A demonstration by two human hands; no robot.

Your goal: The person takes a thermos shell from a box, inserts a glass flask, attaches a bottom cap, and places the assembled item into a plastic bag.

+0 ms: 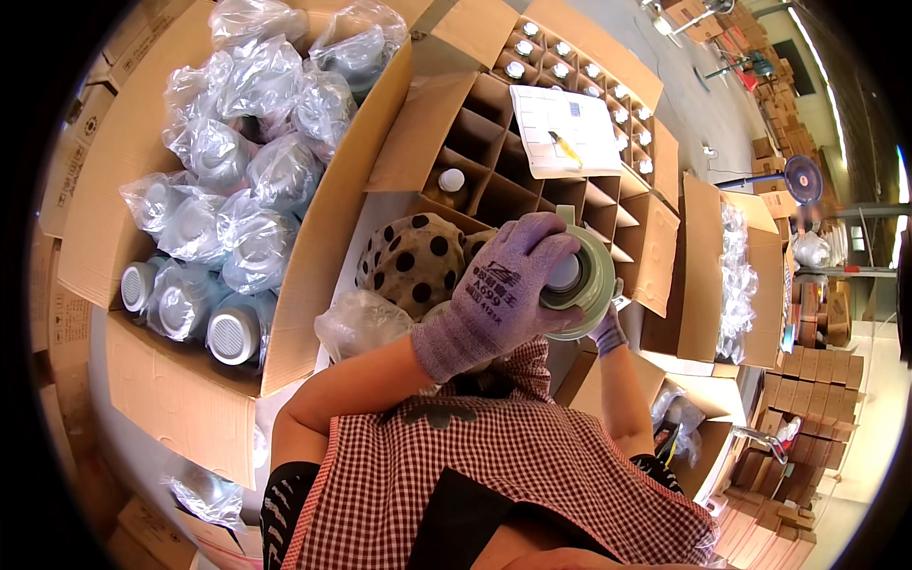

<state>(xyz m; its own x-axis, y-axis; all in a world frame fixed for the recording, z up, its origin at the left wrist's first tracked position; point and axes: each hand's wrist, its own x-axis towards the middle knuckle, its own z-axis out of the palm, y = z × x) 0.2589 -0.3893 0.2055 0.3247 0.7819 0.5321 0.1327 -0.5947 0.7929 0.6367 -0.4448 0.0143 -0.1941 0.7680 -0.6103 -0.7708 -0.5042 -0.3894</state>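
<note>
In front of my chest is a pale green flask (597, 285), seen from its top, with a round collar and a small tab at its far edge. My left hand (503, 280), in a purple work glove, is closed around the pale round part at the centre of that top. On the flask's right side is my right hand (608, 334), also gloved. Most of its fingers are hidden behind the flask, though it appears to support it. Beyond both hands stands a divided carton (475, 142), where one bottle with a white cap (451, 180) sits in a near compartment.
On the left, a large open carton (332, 199) holds several plastic-wrapped flasks (256, 247). A paper sheet (579, 142) with a yellow-handled cutter (565, 147) lies over the dividers. Polka-dot fabric (408, 261) and a clear bag (361, 323) are near my left wrist. Another carton (692, 275) stands right.
</note>
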